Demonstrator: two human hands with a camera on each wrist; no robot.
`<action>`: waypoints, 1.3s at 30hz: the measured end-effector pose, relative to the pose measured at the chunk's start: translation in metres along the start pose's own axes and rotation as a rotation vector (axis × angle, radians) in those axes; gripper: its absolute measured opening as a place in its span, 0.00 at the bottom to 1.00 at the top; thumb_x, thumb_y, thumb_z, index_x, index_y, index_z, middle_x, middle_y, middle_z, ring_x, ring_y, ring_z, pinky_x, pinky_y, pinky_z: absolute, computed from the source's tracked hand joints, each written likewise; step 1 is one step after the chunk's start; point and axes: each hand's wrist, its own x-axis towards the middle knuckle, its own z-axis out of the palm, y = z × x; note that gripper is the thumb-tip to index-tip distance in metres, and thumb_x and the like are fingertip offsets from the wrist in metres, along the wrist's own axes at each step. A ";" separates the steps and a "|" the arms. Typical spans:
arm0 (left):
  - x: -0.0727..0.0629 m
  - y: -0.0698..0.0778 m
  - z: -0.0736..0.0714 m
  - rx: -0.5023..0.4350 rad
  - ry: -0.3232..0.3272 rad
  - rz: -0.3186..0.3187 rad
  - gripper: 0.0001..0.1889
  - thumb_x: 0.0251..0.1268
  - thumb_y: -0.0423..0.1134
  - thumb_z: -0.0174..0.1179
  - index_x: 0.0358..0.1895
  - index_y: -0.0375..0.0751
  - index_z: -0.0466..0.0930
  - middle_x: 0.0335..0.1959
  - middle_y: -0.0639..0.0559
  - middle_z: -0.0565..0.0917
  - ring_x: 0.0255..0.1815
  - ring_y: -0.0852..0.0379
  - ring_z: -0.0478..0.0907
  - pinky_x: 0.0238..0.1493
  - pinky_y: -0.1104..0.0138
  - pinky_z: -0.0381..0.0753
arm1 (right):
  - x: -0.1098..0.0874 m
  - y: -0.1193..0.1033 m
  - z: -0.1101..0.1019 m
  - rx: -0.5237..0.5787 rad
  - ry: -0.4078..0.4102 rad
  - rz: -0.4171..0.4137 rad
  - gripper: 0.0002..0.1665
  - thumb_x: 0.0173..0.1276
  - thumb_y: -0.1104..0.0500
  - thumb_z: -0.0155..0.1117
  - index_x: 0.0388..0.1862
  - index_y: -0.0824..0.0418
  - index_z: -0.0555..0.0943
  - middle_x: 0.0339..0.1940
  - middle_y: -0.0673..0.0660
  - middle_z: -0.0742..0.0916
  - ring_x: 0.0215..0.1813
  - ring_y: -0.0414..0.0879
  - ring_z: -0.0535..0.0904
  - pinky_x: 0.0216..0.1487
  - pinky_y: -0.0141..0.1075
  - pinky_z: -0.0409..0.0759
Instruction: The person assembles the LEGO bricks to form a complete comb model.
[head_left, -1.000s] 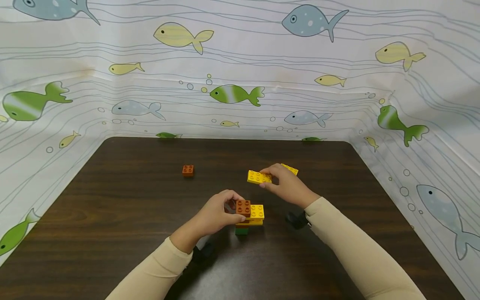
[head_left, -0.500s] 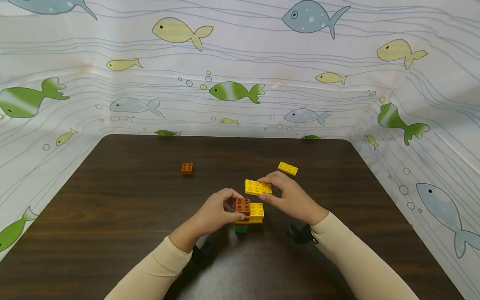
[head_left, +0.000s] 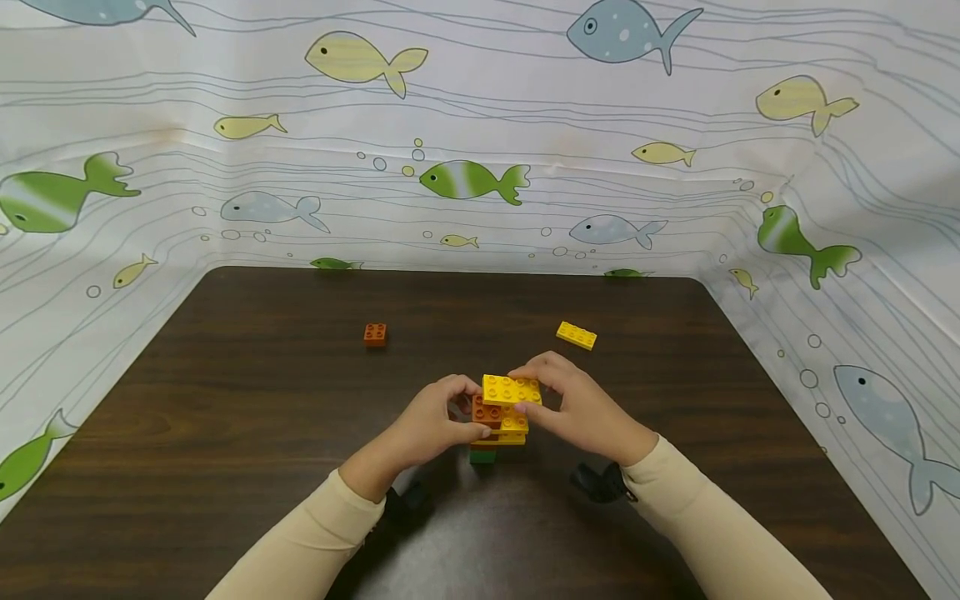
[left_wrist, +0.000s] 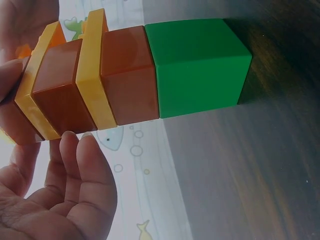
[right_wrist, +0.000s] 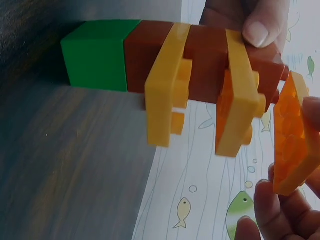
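Observation:
A tower of toy building bricks stands upright on the table, with a green block [left_wrist: 200,70] at its foot. Above that, brown bricks [left_wrist: 130,75] alternate with two yellow plates [right_wrist: 162,100] that jut out to the right. My left hand [head_left: 427,425] grips the tower near its top brown brick [head_left: 482,412], thumb in front and fingers behind. Between thumb and fingers, my right hand [head_left: 588,408] pinches another yellow plate [head_left: 501,388]. In the right wrist view that plate is tilted just over the top brick's studs, with a gap on one side.
A loose reddish-brown brick [head_left: 375,336] lies at the back left of the dark wooden table [head_left: 225,400]. Toward the back right is a loose yellow plate [head_left: 576,335]. A fish-print cloth [head_left: 525,108] rises behind and beside the table.
My right hand has brought its yellow plate left and toward me, from behind the tower to over its top. The left hand keeps its grip in the same place.

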 end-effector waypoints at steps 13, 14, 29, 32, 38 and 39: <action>0.000 0.000 -0.001 -0.014 -0.014 0.003 0.17 0.58 0.34 0.68 0.47 0.34 0.75 0.41 0.47 0.76 0.38 0.54 0.74 0.38 0.66 0.79 | 0.000 -0.005 0.004 0.001 -0.021 -0.016 0.22 0.62 0.59 0.70 0.56 0.60 0.80 0.48 0.50 0.78 0.46 0.43 0.72 0.45 0.33 0.79; 0.000 0.000 -0.001 -0.013 -0.014 0.006 0.17 0.58 0.34 0.68 0.47 0.34 0.75 0.41 0.47 0.75 0.37 0.54 0.74 0.37 0.66 0.79 | 0.000 -0.005 0.004 0.001 -0.024 -0.012 0.22 0.62 0.59 0.70 0.56 0.59 0.80 0.48 0.50 0.78 0.46 0.43 0.72 0.45 0.33 0.79; 0.001 0.001 -0.001 0.005 -0.015 0.005 0.14 0.58 0.34 0.67 0.45 0.36 0.76 0.41 0.49 0.75 0.41 0.53 0.72 0.43 0.63 0.78 | 0.001 -0.010 0.002 -0.027 -0.070 -0.020 0.22 0.62 0.58 0.70 0.55 0.59 0.80 0.46 0.49 0.77 0.45 0.43 0.72 0.45 0.33 0.79; 0.001 0.001 -0.001 -0.004 -0.016 0.002 0.15 0.57 0.34 0.68 0.46 0.36 0.76 0.41 0.49 0.76 0.40 0.54 0.73 0.42 0.64 0.78 | 0.001 -0.012 0.001 -0.034 -0.080 -0.028 0.21 0.63 0.58 0.70 0.55 0.59 0.80 0.46 0.49 0.77 0.45 0.43 0.72 0.45 0.32 0.78; 0.000 0.001 -0.001 -0.049 -0.024 -0.003 0.16 0.57 0.33 0.68 0.46 0.36 0.76 0.41 0.48 0.76 0.40 0.54 0.74 0.41 0.64 0.79 | 0.003 -0.014 0.000 -0.052 -0.109 -0.035 0.22 0.63 0.58 0.69 0.56 0.60 0.80 0.46 0.49 0.76 0.44 0.42 0.71 0.43 0.32 0.77; 0.000 0.001 -0.001 -0.052 -0.023 -0.004 0.15 0.57 0.33 0.68 0.46 0.36 0.76 0.41 0.48 0.76 0.40 0.53 0.73 0.42 0.64 0.79 | 0.003 -0.014 -0.001 -0.054 -0.114 -0.037 0.22 0.63 0.58 0.69 0.56 0.60 0.80 0.46 0.49 0.76 0.44 0.42 0.71 0.43 0.32 0.76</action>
